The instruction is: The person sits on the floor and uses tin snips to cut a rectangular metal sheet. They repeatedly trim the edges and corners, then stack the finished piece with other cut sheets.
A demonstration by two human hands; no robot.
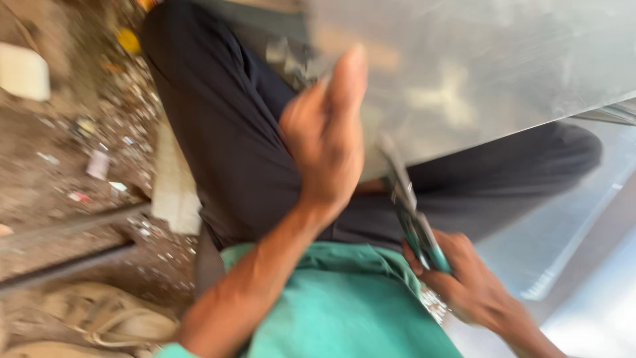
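The picture is blurred by motion. My left hand (328, 132) is raised in the middle, fingers curled, its thumb against the edge of a large grey metal sheet (490, 66) that fills the upper right. My right hand (464, 282) at the lower right grips the green handles of metal snips (414, 219), whose blades reach up to the sheet's lower edge. My legs in dark trousers (225, 132) lie under the sheet, with my green shirt (344, 305) below.
Dirt ground with scattered litter (99, 146) lies to the left. A pale strip of board (173, 185) rests beside my leg. Dark metal bars (66, 245) and a beige bag (99, 318) sit at the lower left. More sheet metal (583, 252) lies on the right.
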